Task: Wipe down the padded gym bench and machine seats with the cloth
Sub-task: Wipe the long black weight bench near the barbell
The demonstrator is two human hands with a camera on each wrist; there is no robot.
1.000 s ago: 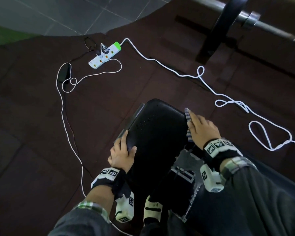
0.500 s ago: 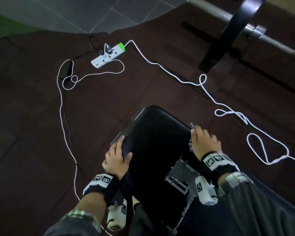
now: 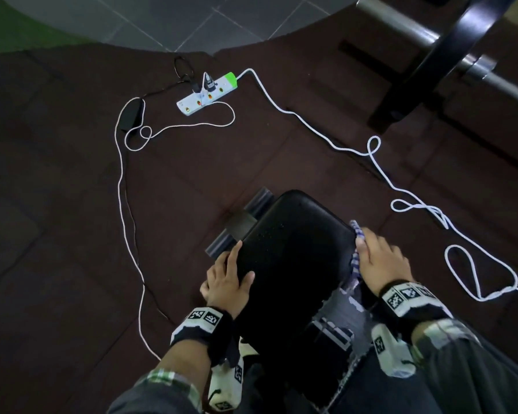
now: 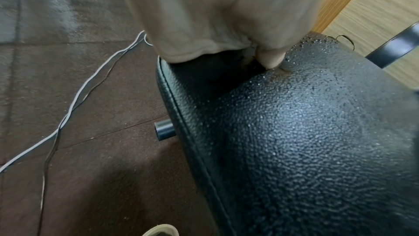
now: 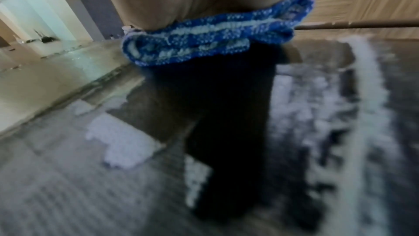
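Observation:
A black padded bench point(image 3: 293, 249) runs away from me over the dark rubber floor. My left hand point(image 3: 228, 276) grips its left edge, thumb point(image 4: 271, 57) pressed on the grained pad point(image 4: 306, 141). My right hand point(image 3: 380, 261) lies flat along the bench's right edge and presses a blue-and-white cloth point(image 3: 356, 255) against the pad's side. In the right wrist view the folded cloth point(image 5: 215, 42) is bunched under my palm, over worn, flaking upholstery point(image 5: 124, 141); the fingers are hidden there.
A white power strip point(image 3: 207, 94) lies on the floor ahead, and its white cable point(image 3: 371, 150) loops past the bench's right side. Another white cable point(image 3: 120, 189) and a black adapter point(image 3: 129, 115) lie left. A black rack post point(image 3: 431, 64) and a steel bar point(image 3: 497, 82) cross top right.
My right hand has slid the cloth a little back toward me along the bench's right edge. The left hand keeps its hold on the left edge. My head has moved closer.

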